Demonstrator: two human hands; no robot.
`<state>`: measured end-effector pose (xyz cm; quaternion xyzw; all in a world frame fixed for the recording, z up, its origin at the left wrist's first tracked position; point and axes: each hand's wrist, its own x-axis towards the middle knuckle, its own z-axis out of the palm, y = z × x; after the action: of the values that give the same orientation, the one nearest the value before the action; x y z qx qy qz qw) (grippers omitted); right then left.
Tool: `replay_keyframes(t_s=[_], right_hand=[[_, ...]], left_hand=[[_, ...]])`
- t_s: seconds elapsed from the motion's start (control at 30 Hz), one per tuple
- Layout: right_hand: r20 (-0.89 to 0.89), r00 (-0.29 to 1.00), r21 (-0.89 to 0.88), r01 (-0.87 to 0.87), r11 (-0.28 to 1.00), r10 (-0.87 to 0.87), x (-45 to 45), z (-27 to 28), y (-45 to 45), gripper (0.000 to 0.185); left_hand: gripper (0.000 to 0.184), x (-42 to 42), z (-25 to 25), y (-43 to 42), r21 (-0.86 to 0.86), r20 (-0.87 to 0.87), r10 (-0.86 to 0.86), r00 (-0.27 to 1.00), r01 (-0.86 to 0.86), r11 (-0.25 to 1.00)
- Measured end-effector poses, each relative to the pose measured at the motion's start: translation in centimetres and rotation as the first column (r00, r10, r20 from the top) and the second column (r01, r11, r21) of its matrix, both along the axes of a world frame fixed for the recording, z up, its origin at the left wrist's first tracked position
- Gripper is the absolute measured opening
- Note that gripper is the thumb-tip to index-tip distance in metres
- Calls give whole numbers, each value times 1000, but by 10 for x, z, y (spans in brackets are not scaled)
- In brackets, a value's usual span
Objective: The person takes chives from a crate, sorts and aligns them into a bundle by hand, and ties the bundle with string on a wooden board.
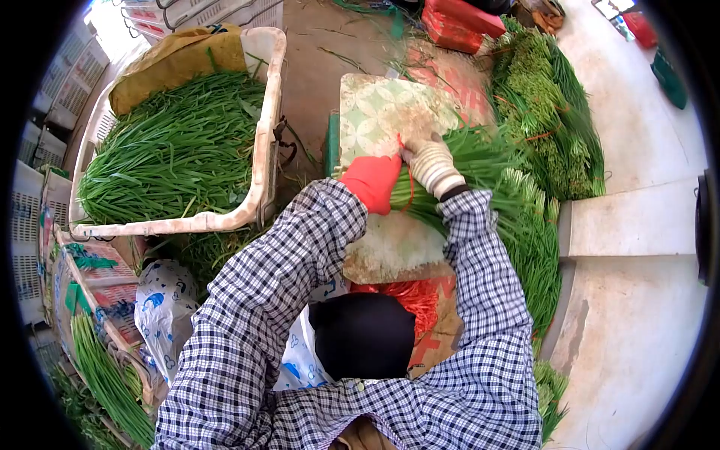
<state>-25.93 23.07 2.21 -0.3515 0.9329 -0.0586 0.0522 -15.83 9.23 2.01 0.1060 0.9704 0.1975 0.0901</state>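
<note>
A bunch of long green chives [480, 157] lies across a worn, patterned board [375, 109], stems to the left and leaves to the right. A thin red tie [410, 191] loops around the stems. My left hand [373, 184], in a red glove, is closed over the stems with its fingertips at the tie's upper end; red on red makes the exact grip hard to see. Close beside it, my right hand [435, 165], in a dirty white knitted glove, pinches the tie above the bunch. The tips of both hands nearly meet.
A white crate [274, 112] full of loose green leaves [180, 142] stands at left. Tied bunches with budded tips [540, 105] are stacked along the right, beside a pale wall [637, 217]. Red strands [412, 304] lie below the board. More chives [109, 375] sit lower left.
</note>
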Motion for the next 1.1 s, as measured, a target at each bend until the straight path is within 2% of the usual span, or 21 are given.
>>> replay_keyframes(t_s=[0.03, 0.07, 0.1, 0.17, 0.23, 0.4, 0.43, 0.5, 0.57, 0.63, 0.67, 0.73, 0.8, 0.97, 1.03, 1.1], right_hand=[[24, 996, -23, 85, 996, -84, 3, -2, 4, 31], [113, 983, -43, 149, 988, -143, 1, -7, 7, 32], [201, 959, -57, 214, 975, -199, 0, -5, 8, 33], [264, 937, -71, 255, 964, -229, 2, -1, 11, 32], [357, 888, -87, 340, 936, -289, 4, 2, 10, 32], [342, 880, -91, 379, 921, -328, 5, 1, 9, 32], [320, 891, -82, 365, 928, -322, 6, 0, 8, 32], [275, 911, -78, 341, 937, -309, 8, 1, 7, 30], [221, 928, -99, 327, 940, -299, 9, -1, 7, 29], [163, 943, -121, 312, 943, -291, 11, -4, 6, 28], [137, 947, -132, 309, 942, -291, 11, -6, 7, 28], [120, 948, -144, 310, 940, -295, 13, -10, 10, 28], [151, 941, -102, 319, 942, -302, 11, -10, 9, 29], [135, 951, -145, 296, 944, -278, 15, -5, 11, 30], [140, 954, -166, 285, 944, -263, 14, -9, 12, 30], [150, 950, -150, 295, 944, -273, 15, -7, 10, 28]], left_hand=[[88, -3, 5, -1, -32, 45, -32, 998, 34, 999], [93, -5, 8, -8, 52, 56, -106, 993, 103, 993], [93, -12, 8, -17, 58, 48, -106, 993, 103, 993], [80, -37, 6, -34, 404, 160, -69, 985, -2, 915], [47, -70, -17, -42, 302, 57, 202, 978, -210, 930], [33, -99, -30, -7, 152, 91, 361, 928, -371, 916], [33, -101, -36, -2, 150, 87, 362, 928, -372, 916], [30, -103, -45, 6, 127, -117, 374, 920, -359, 925], [28, -103, -45, 6, 138, -80, 374, 924, -361, 922], [24, -98, -39, 2, 237, 67, 374, 925, -379, 895], [24, -96, -41, -2, 235, 65, 372, 926, -377, 896], [22, -90, -47, -8, 471, 160, 308, 938, -347, 811], [26, -87, -54, -8, 484, 145, 331, 932, -358, 798], [33, -98, -67, -5, 545, 112, 372, 922, -370, 752], [35, -100, -60, -11, 519, 167, 238, 957, -291, 804], [36, -100, -52, -11, 465, 221, 205, 954, -288, 837]])
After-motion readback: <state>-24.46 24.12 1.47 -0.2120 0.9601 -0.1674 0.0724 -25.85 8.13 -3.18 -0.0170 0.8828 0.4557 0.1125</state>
